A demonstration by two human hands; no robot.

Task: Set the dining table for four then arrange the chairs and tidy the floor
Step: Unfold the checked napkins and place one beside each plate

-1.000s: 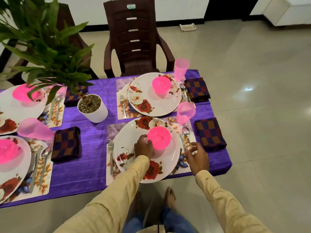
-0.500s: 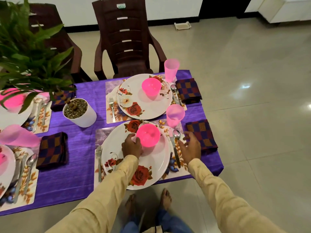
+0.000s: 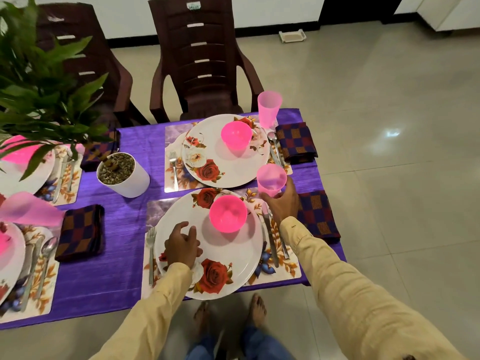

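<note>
While my right hand (image 3: 281, 203) grips the pink tumbler (image 3: 271, 178) beside the near plate (image 3: 233, 253) | left hand (image 3: 181, 245) over that plate — loosely curled, empty.

To my left: green leafy plant (image 3: 39, 81), upright in a round white pot (image 3: 130, 181), pebbles (image 3: 116, 168) covering the soil. Far ahead of me: small white tray (image 3: 292, 36) lying against the black skirting (image 3: 259, 33). Upper right: white cabinet (image 3: 452, 11) beside a dark doorway (image 3: 358, 9).
</note>
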